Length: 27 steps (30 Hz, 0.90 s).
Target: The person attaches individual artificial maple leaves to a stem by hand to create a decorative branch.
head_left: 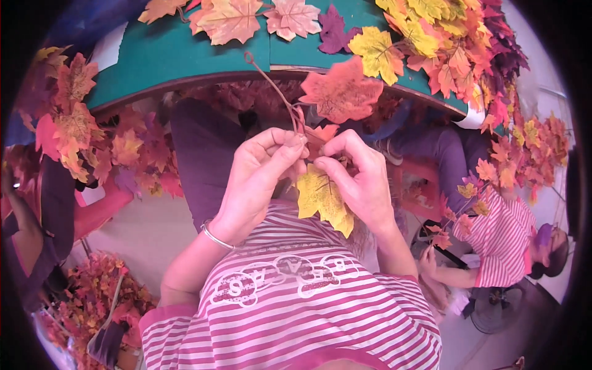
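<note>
My left hand (262, 179), with a silver bangle at the wrist, pinches a thin brownish vine stem (274, 86) that ends in a small loop at its top. Beside it, my right hand (364, 179) has thumb and forefinger closed on the artificial leaves at the same stem. A large red-orange leaf (343, 90) stands above my right fingers, and a yellow leaf (324, 200) hangs below them. Fingers hide the exact joint between stem and leaves.
A green-topped table (172, 58) stands ahead, with loose leaves (228, 21) and a leaf pile (456, 43) on it. More leaf garlands (74, 123) hang at the left; a leaf heap (105, 290) lies below. Another person (499, 240) in stripes handles a leaf sprig at the right.
</note>
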### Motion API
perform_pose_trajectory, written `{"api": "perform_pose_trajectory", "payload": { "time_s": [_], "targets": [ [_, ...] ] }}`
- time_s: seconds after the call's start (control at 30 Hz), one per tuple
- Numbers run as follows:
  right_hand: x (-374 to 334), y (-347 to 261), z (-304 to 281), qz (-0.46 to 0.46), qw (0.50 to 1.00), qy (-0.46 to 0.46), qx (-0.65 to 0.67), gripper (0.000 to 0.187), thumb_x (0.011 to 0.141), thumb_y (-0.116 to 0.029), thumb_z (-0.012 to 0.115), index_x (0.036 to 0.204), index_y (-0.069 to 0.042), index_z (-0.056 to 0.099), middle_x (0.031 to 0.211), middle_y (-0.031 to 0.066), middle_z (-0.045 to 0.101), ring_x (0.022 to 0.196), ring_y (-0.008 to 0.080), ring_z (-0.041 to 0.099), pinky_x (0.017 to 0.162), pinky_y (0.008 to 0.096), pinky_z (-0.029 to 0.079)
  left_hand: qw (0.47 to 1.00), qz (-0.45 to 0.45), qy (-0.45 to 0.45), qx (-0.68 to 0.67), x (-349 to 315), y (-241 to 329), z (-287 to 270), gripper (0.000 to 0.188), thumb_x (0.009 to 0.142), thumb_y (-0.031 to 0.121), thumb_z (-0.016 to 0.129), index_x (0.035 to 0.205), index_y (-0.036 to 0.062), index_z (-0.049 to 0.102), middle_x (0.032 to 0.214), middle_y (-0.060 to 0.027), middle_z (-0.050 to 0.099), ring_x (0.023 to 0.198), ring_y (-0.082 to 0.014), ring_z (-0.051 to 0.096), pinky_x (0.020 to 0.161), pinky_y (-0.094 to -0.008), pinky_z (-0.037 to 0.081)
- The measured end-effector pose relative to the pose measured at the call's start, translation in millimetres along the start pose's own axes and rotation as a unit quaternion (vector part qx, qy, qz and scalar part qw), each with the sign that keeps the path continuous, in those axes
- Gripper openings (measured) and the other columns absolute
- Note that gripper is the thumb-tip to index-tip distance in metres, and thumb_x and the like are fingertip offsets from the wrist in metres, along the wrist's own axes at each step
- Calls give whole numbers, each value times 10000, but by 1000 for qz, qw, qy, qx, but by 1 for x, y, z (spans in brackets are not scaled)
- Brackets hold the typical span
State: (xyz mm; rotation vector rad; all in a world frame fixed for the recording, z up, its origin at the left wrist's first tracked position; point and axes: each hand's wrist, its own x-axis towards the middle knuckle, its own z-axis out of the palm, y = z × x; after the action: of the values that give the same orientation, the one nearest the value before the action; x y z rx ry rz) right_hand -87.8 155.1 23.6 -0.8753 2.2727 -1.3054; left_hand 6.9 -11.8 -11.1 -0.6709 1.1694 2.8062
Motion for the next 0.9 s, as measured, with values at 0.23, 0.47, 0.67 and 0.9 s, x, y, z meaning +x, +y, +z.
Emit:
{"api": "perform_pose_trajectory", "payload": {
  "time_s": [0.23,0.47,0.67,0.9],
  "targets": [
    [-14,0,14,53,997,32,41,193,867,-23,754,956,10,586,848,92,646,688,205,644,624,298,525,993,-26,-12,-116,-6,-17,-2,116,1016,156,650,1080,59,654,994,-25,686,887,-77,642,767,-228,507],
    [-22,-1,26,82,987,58,124,147,876,63,725,989,37,634,932,74,655,802,110,649,710,238,528,987,-39,-1,-154,-14,-23,-2,103,1023,163,642,1084,82,656,1012,-23,688,941,-91,641,819,-272,524],
    [-27,7,31,33,985,74,150,145,892,129,682,1020,64,672,981,70,656,868,106,667,767,230,550,985,-22,-2,-171,-15,-28,0,103,1028,167,635,1087,84,650,1011,-17,692,919,-89,645,823,-250,524],
    [-31,2,41,48,967,125,219,106,885,101,687,983,60,685,950,87,681,833,119,660,722,237,523,984,-18,-9,-178,-22,-27,2,111,1028,198,641,1069,95,632,999,-14,692,906,-86,647,809,-235,509]
  ]
}}
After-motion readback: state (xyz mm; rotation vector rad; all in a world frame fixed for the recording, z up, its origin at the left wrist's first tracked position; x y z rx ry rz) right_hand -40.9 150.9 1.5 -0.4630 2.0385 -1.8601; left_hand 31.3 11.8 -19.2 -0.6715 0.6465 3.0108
